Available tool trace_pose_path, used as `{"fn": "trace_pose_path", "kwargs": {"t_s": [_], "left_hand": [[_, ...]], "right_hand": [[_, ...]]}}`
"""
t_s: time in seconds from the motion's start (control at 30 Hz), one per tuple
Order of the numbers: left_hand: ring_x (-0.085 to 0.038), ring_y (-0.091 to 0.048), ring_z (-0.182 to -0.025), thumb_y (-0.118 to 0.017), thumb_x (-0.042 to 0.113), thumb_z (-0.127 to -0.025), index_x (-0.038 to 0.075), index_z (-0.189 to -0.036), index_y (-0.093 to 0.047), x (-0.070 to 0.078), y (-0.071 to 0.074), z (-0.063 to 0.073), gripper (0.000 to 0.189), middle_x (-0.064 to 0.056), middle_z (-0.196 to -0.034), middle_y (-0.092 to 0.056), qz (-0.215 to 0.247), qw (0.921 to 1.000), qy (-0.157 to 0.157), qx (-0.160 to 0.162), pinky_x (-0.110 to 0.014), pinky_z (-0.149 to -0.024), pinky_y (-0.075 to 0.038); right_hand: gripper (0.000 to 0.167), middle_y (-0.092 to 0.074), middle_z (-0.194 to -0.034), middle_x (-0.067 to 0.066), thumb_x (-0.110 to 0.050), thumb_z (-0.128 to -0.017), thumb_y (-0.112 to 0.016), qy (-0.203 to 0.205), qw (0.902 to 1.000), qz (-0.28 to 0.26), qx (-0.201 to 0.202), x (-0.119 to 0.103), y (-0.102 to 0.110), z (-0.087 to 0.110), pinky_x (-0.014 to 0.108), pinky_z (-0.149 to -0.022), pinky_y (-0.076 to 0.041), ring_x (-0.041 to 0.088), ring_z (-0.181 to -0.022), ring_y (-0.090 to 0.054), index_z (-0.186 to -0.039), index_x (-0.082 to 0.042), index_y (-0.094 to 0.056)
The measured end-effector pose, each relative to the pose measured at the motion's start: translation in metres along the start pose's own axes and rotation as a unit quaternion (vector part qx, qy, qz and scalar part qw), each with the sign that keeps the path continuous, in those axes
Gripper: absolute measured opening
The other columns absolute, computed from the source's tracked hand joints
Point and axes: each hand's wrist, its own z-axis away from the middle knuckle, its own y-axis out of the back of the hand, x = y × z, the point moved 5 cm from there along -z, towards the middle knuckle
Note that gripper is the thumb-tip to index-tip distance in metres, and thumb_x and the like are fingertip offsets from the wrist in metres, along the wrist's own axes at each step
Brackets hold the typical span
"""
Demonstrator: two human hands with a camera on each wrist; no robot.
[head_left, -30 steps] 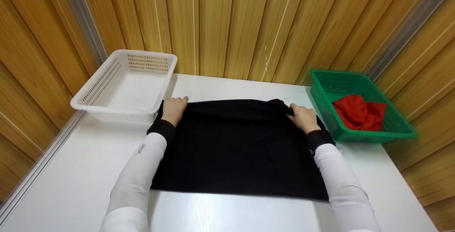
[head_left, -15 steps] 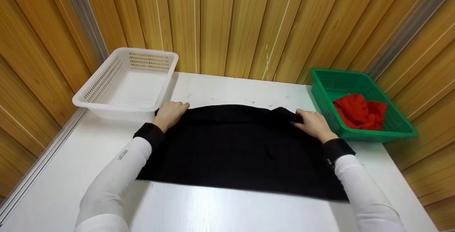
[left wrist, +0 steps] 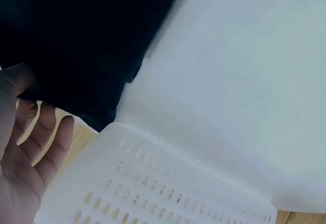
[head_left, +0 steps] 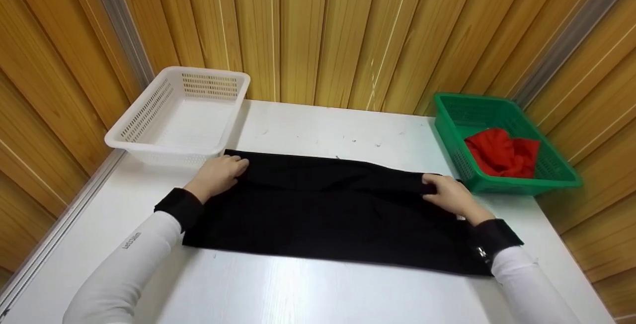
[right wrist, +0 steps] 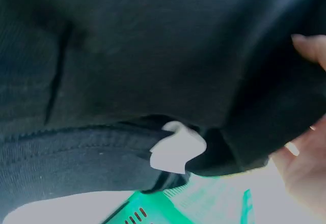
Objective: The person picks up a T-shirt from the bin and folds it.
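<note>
The left hand (head_left: pixel 218 172) grasps the black cloth (head_left: pixel 338 214) near its far left corner, and the right hand (head_left: pixel 452 196) pinches it near the far right corner. The cloth lies on the table (head_left: pixel 298 289) between and in front of both hands, its long axis running left to right, the right end slightly nearer the person. Each hand is nearest its own end. The left corner sits right by the white basket (head_left: pixel 191 118); whether they touch cannot be told. The right end lies just beside the green basket (head_left: pixel 551 160). Tabletop shows beyond the far edge and, more broadly, on the near side.
</note>
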Motion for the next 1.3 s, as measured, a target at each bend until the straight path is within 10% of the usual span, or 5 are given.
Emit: {"fn": "trace_pose_path", "kwargs": {"t_s": [0.33, 0.53, 0.73, 1.13, 1.3], "left_hand": [[-0.031, -0.061, -0.076, -0.083, -0.001, -0.075, 0.008, -0.09, -0.051, 0.002, -0.017, 0.016, 0.037, -0.009, -0.083, -0.058, 0.017, 0.9998, 0.011, -0.006, -0.047, -0.069, -0.057], [-0.023, -0.051, -0.069, -0.083, -0.001, -0.077, 0.009, -0.083, -0.048, -0.006, -0.01, 0.011, 0.037, -0.006, -0.079, -0.053, 0.044, 0.9985, 0.032, 0.001, -0.043, -0.063, -0.052], [-0.02, -0.049, -0.068, -0.081, 0.005, -0.079, 0.01, -0.083, -0.048, -0.01, 0.0, 0.016, 0.034, -0.004, -0.08, -0.052, 0.069, 0.9969, 0.032, 0.018, -0.04, -0.06, -0.048], [-0.017, -0.048, -0.069, -0.079, 0.002, -0.072, 0.013, -0.077, -0.048, -0.008, -0.02, 0.027, 0.033, 0.0, -0.075, -0.049, 0.073, 0.9959, 0.012, -0.053, -0.035, -0.062, -0.044], [-0.017, -0.049, -0.069, -0.077, 0.004, -0.073, 0.013, -0.076, -0.048, -0.007, -0.02, 0.028, 0.03, 0.0, -0.075, -0.05, 0.069, 0.9953, 0.016, -0.066, -0.036, -0.063, -0.044]], "right_hand": [[0.028, -0.056, -0.081, -0.002, -0.012, -0.08, -0.081, -0.009, 0.9985, 0.032, -0.043, -0.004, -0.02, 0.027, 0.027, -0.06, -0.039, 0.011, -0.071, -0.048, -0.093, -0.014, -0.056], [0.024, -0.066, -0.095, 0.014, -0.007, -0.084, -0.077, -0.003, 0.9997, 0.006, 0.025, -0.016, -0.019, 0.026, 0.038, -0.067, -0.051, 0.026, -0.082, -0.061, -0.103, 0.0, -0.062], [0.038, -0.031, -0.075, -0.003, 0.022, -0.062, -0.059, 0.031, 0.9923, -0.054, 0.107, -0.007, -0.004, 0.034, 0.022, -0.063, -0.025, 0.009, -0.07, -0.034, -0.075, -0.007, -0.038], [0.044, -0.033, -0.077, -0.01, 0.016, -0.062, -0.066, 0.035, 0.9984, 0.035, 0.028, -0.025, -0.023, 0.047, 0.019, -0.059, -0.027, 0.005, -0.073, -0.036, -0.073, -0.017, -0.04], [0.035, -0.029, -0.072, -0.012, 0.012, -0.065, -0.06, 0.029, 0.9986, -0.042, -0.014, -0.046, -0.017, 0.05, 0.019, -0.061, -0.024, 0.003, -0.067, -0.033, -0.072, -0.014, -0.038]]}}
